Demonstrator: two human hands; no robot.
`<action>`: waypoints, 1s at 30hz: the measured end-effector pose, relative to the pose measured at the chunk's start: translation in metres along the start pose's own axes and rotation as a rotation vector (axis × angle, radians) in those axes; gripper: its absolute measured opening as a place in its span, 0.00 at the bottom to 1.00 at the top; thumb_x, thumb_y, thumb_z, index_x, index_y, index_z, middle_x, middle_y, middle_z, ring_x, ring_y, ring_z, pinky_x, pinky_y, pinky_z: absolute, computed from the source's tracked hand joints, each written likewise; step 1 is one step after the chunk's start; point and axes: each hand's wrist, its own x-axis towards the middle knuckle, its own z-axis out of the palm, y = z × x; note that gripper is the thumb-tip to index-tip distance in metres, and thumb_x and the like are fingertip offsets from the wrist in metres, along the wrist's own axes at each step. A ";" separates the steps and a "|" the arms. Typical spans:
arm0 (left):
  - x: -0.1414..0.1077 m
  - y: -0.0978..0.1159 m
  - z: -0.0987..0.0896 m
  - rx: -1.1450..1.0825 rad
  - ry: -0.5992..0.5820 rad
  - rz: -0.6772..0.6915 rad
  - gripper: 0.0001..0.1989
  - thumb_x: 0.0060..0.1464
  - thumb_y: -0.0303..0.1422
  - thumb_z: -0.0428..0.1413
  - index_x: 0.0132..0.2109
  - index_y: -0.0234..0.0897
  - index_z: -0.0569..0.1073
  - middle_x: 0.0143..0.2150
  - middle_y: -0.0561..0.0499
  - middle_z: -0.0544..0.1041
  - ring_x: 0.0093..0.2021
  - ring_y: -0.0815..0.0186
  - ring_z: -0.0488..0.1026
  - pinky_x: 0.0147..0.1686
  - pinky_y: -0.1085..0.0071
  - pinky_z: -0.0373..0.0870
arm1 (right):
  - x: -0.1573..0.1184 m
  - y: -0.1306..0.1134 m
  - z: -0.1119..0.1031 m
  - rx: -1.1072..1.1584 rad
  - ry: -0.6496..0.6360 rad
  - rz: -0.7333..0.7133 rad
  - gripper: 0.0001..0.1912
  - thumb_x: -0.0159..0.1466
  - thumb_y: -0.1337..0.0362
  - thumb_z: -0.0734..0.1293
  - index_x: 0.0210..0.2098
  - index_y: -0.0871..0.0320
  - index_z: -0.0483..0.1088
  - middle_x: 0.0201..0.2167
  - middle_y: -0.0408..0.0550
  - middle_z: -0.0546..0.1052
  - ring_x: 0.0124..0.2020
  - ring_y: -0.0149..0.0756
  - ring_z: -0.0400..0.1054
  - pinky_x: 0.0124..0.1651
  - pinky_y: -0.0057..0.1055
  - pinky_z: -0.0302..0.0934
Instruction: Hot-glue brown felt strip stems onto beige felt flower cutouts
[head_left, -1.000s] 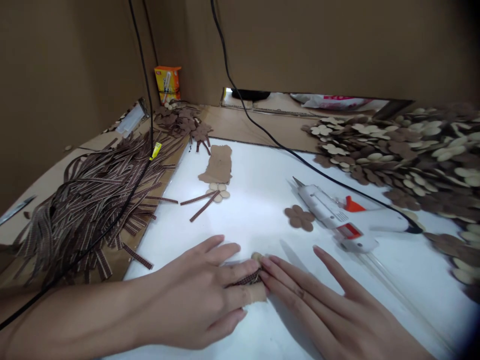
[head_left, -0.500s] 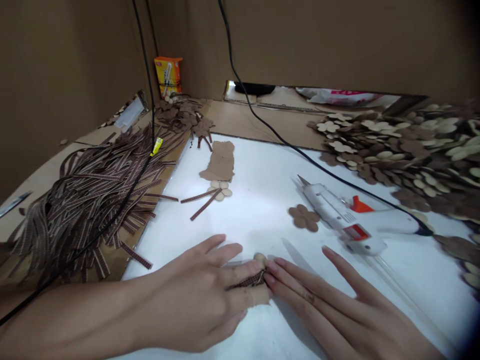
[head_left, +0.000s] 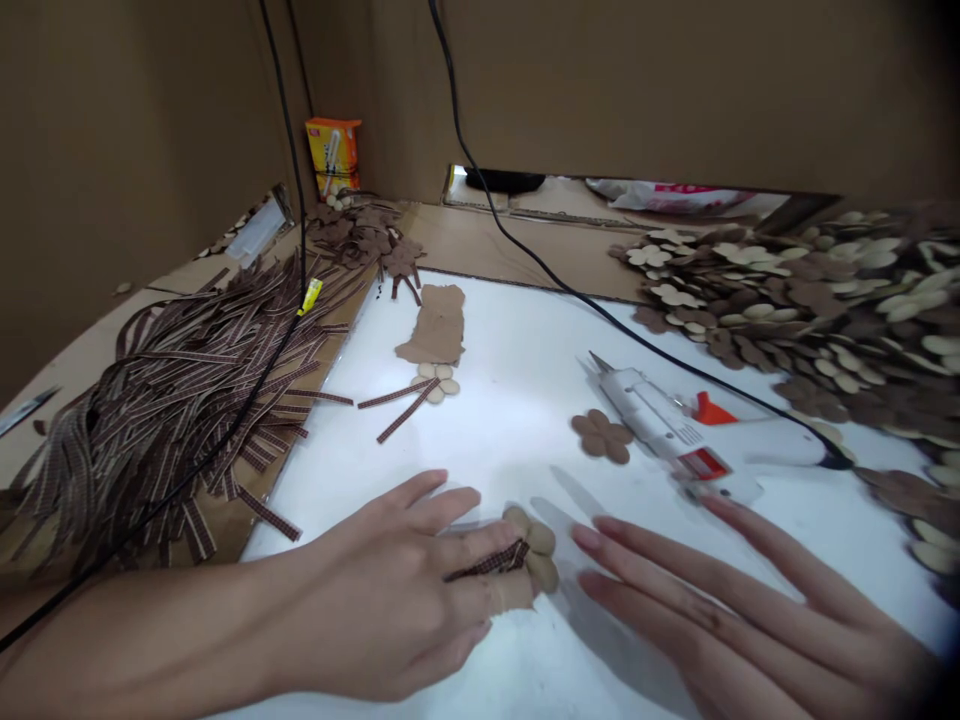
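Note:
My left hand (head_left: pixel 390 590) rests on the white board, its fingers pressing a strip of brown checked ribbon (head_left: pixel 491 561) against a tan disc-petalled flower (head_left: pixel 538 552). One of its fingers wears a beige wrap. The flower's other petals are hidden under that hand. My right hand (head_left: pixel 720 610) lies flat and open to the right, its fingertips a little apart from the flower and holding nothing. A white hot glue gun (head_left: pixel 660 425) with an orange stand lies just beyond it, next to a brown flower (head_left: pixel 600 436).
A heap of checked ribbon strips (head_left: pixel 187 400) fills the left, and a mound of tan and brown discs (head_left: pixel 795 290) the right. At the board's far side lie a small tan flower (head_left: pixel 437 380) with two strips and a cardboard scrap (head_left: pixel 437 325). A black cable (head_left: pixel 600 312) crosses the board.
My right hand has slid away to the right and back from the flower, uncovering more tan petals. My left hand stays on the ribbon strip.

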 end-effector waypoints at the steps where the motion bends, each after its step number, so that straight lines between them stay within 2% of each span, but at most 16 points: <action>1: 0.000 -0.001 0.000 -0.004 0.012 0.006 0.21 0.60 0.31 0.43 0.60 0.42 0.58 0.62 0.50 0.62 0.57 0.55 0.60 0.56 0.55 0.55 | -0.002 0.002 0.000 0.030 0.018 0.028 0.21 0.58 0.79 0.55 0.47 0.60 0.68 0.52 0.47 0.71 0.54 0.39 0.62 0.62 0.49 0.46; 5: 0.000 -0.006 0.000 -0.129 0.138 0.044 0.20 0.58 0.30 0.45 0.58 0.40 0.62 0.57 0.47 0.68 0.54 0.58 0.64 0.55 0.58 0.57 | -0.004 0.008 0.003 0.165 0.041 0.161 0.18 0.57 0.78 0.56 0.42 0.58 0.68 0.48 0.48 0.74 0.52 0.38 0.65 0.62 0.46 0.45; 8: 0.000 -0.011 0.000 -0.359 0.252 0.042 0.18 0.58 0.25 0.44 0.54 0.36 0.67 0.43 0.46 0.77 0.44 0.63 0.71 0.52 0.63 0.62 | 0.001 0.008 0.002 0.171 0.021 0.232 0.16 0.58 0.75 0.57 0.42 0.57 0.68 0.46 0.47 0.75 0.50 0.37 0.66 0.63 0.43 0.42; 11: 0.001 -0.013 -0.001 -0.497 0.323 -0.136 0.13 0.58 0.25 0.44 0.45 0.35 0.71 0.31 0.48 0.76 0.37 0.64 0.69 0.43 0.66 0.66 | 0.008 0.002 0.000 0.184 0.027 0.300 0.15 0.59 0.73 0.57 0.43 0.55 0.67 0.45 0.44 0.75 0.49 0.37 0.66 0.64 0.43 0.38; 13: 0.002 -0.012 -0.003 -0.514 0.309 -0.258 0.11 0.58 0.27 0.45 0.41 0.35 0.71 0.31 0.48 0.74 0.38 0.63 0.66 0.39 0.67 0.66 | 0.011 -0.003 0.001 0.196 0.048 0.338 0.15 0.60 0.70 0.58 0.45 0.55 0.67 0.46 0.44 0.75 0.50 0.37 0.65 0.64 0.42 0.37; 15: 0.004 -0.009 -0.006 -0.506 0.249 -0.316 0.08 0.58 0.29 0.46 0.40 0.36 0.71 0.33 0.49 0.73 0.40 0.63 0.63 0.39 0.67 0.65 | 0.014 -0.007 0.005 0.193 0.036 0.358 0.16 0.62 0.66 0.59 0.49 0.56 0.65 0.46 0.43 0.75 0.51 0.36 0.64 0.64 0.40 0.35; 18: 0.006 -0.001 -0.011 -0.453 0.149 -0.337 0.09 0.55 0.30 0.50 0.44 0.38 0.69 0.38 0.50 0.71 0.42 0.62 0.61 0.43 0.66 0.63 | 0.016 -0.011 0.011 0.194 -0.006 0.332 0.17 0.64 0.65 0.60 0.52 0.57 0.63 0.44 0.41 0.76 0.53 0.33 0.63 0.65 0.37 0.31; 24: 0.009 0.015 -0.002 -0.127 0.096 -0.315 0.25 0.47 0.38 0.58 0.51 0.36 0.64 0.46 0.45 0.67 0.45 0.56 0.60 0.45 0.57 0.62 | 0.021 -0.015 0.015 0.219 0.047 0.260 0.13 0.64 0.70 0.59 0.48 0.57 0.66 0.36 0.39 0.79 0.51 0.33 0.66 0.65 0.39 0.31; 26: 0.010 0.018 0.004 0.030 0.080 -0.276 0.23 0.50 0.39 0.55 0.51 0.34 0.64 0.45 0.44 0.68 0.43 0.55 0.62 0.42 0.56 0.63 | 0.023 -0.015 0.016 0.245 0.065 0.253 0.12 0.65 0.71 0.59 0.46 0.56 0.67 0.35 0.39 0.79 0.49 0.33 0.67 0.65 0.40 0.32; 30: 0.012 0.021 0.013 0.305 0.061 -0.176 0.13 0.56 0.33 0.49 0.46 0.32 0.68 0.38 0.45 0.71 0.37 0.56 0.66 0.34 0.59 0.65 | 0.025 -0.014 0.021 0.266 0.147 0.240 0.09 0.64 0.69 0.62 0.38 0.52 0.72 0.36 0.36 0.79 0.45 0.33 0.69 0.64 0.43 0.36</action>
